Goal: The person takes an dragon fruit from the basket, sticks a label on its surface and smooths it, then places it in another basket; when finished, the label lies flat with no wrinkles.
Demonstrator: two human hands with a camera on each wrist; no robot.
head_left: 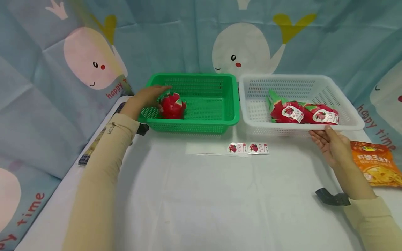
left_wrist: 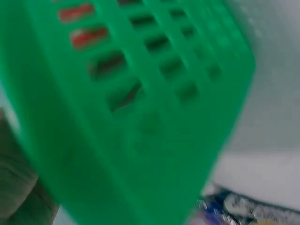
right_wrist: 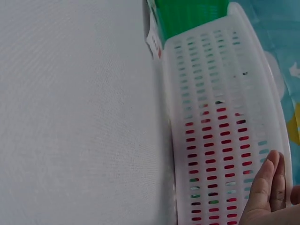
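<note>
My left hand [head_left: 150,97] reaches over the left end of the green basket [head_left: 233,104]. Its thumb is right at the side of a red dragon fruit [head_left: 172,107], and one finger stretches out above the fruit's leafy top. The left wrist view is blurred; the basket wall [left_wrist: 154,154] fills most of it, with the hand only at the edge. At the front of the white basket [head_left: 255,87], my right hand [head_left: 334,144] holds the rim, thumb on top and fairly straight fingers [right_wrist: 260,187] against the outer wall. Two dragon fruits [head_left: 284,111] with round-printed labels lie inside.
A backing strip [head_left: 205,148] with two dragon fruit stickers [head_left: 248,148] lies before the baskets. An orange snack bag [head_left: 373,162] is at the right, and a dark patterned packet [head_left: 97,141] lies along the left edge. A printed cloth [head_left: 176,42] hangs behind.
</note>
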